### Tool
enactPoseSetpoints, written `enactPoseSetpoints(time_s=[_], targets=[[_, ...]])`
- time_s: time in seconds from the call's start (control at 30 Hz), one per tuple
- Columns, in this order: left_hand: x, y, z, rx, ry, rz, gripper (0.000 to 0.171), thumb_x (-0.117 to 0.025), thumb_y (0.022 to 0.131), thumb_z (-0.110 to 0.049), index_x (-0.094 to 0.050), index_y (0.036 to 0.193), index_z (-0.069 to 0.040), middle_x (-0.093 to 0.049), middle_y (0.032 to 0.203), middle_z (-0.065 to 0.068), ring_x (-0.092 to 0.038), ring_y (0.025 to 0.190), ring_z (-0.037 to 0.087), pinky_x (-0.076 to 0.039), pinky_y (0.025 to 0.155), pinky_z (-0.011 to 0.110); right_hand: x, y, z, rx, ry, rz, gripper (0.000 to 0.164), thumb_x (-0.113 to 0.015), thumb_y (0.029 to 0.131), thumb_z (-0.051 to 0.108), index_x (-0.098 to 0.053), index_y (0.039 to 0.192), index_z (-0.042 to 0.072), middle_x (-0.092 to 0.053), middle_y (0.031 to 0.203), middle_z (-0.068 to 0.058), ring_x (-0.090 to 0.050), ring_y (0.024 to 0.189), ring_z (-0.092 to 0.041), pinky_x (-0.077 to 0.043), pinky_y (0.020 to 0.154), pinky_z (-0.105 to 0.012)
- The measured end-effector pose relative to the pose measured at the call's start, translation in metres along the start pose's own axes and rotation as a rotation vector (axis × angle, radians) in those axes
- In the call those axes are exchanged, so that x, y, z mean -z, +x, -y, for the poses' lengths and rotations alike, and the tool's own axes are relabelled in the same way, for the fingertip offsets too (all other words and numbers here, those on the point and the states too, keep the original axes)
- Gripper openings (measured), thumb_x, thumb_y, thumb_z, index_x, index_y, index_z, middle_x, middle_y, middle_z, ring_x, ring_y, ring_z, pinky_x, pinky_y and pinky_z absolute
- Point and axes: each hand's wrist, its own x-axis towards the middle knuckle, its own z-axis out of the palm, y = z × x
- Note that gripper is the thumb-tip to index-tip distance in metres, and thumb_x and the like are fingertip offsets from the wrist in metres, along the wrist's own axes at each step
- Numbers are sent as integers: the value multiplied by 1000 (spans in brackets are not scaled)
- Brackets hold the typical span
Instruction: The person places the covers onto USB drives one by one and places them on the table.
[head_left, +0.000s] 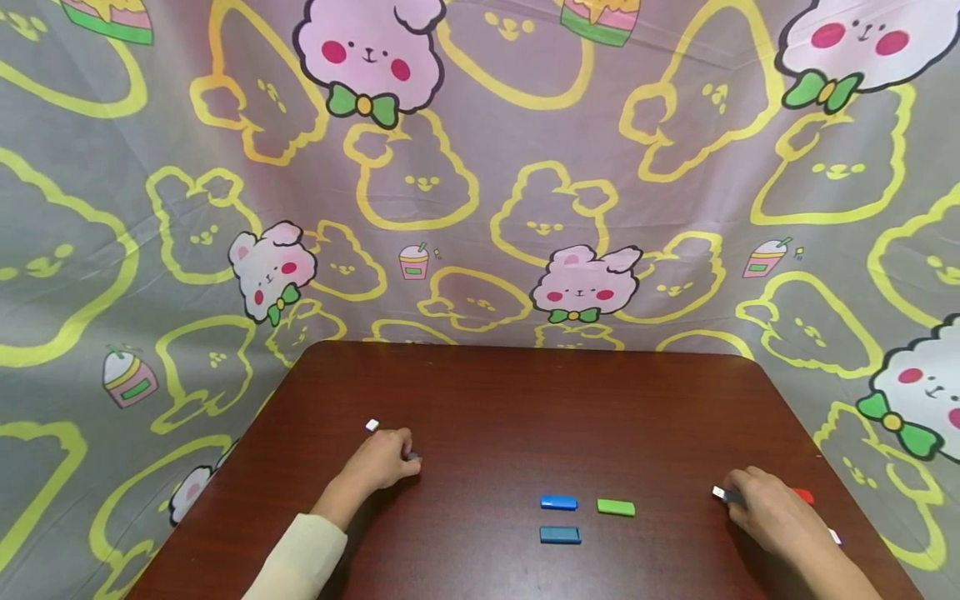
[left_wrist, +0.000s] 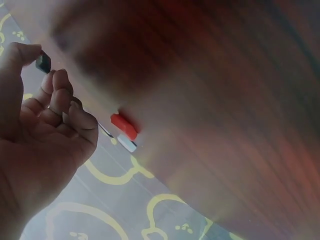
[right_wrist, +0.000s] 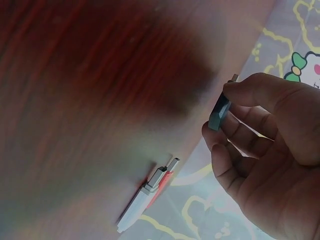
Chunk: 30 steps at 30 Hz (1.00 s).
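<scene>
Between the thumb and fingertips of my left hand [head_left: 382,458] is a small dark cap [left_wrist: 43,62]; the hand hangs over the left of the table. Close by lie a white cap [head_left: 372,425] and a red cap [left_wrist: 124,126], the red one hidden in the head view. Over the right side, my right hand [head_left: 772,504] pinches a dark USB flash drive [right_wrist: 220,111], its bare metal plug pointing away from the palm. Beneath that hand lie a white flash drive [right_wrist: 140,202], plug exposed, and a red flash drive [head_left: 802,496], both partly covered in the head view.
In the middle of the brown table [head_left: 480,417] lie a blue flash drive [head_left: 558,502], a green flash drive [head_left: 616,507] and a teal flash drive [head_left: 560,535], with no plugs showing. A patterned curtain [head_left: 465,192] hangs behind the table and along its sides.
</scene>
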Motion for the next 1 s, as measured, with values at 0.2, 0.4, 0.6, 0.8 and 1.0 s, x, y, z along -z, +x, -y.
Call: enactPoseSetpoints(time_s=[0.2, 0.4, 0.6, 0.8, 1.0], targets=[[-1, 0, -3, -32, -17, -6, 29, -80, 81, -22, -52, 75, -18, -50, 64, -8, -47, 62, 11, -42, 59, 31, 2, 1, 1, -15, 6, 29, 22, -77, 70, 0, -64, 80, 14, -55, 76, 4, -53, 69, -14, -44, 61, -35], [1, 1, -6, -31, -57, -21, 24, -77, 81, -11, -54, 84, -16, -50, 63, -9, -47, 58, 8, -40, 55, 29, 1, 1, 1, 1, 6, 2, 24, -78, 69, 0, -63, 78, 16, -53, 75, 6, -51, 68, -12, -44, 60, -34], [2, 1, -9, -13, -45, -22, 25, -78, 79, -16, -54, 78, -17, -52, 65, -8, -48, 60, 10, -42, 57, 29, -1, 0, 0, 11, 9, 1, 25, -79, 68, 0, -63, 79, 16, -54, 76, 7, -51, 68, -11, -45, 61, -33], [4, 1, -12, -26, -49, -80, 30, -76, 75, -13, -47, 73, -17, -48, 68, -7, -46, 64, 11, -41, 58, 29, -1, 1, 0, 7, 16, 13, 24, -79, 68, 1, -64, 80, 15, -54, 77, 6, -52, 70, -11, -45, 62, -34], [3, 1, -13, -57, -85, -94, 31, -75, 77, -8, -48, 68, -19, -47, 66, -9, -45, 63, 8, -39, 57, 26, -1, 0, 1, 34, 16, -13, 25, -80, 67, 2, -64, 81, 16, -53, 76, 8, -50, 68, -8, -44, 60, -32]])
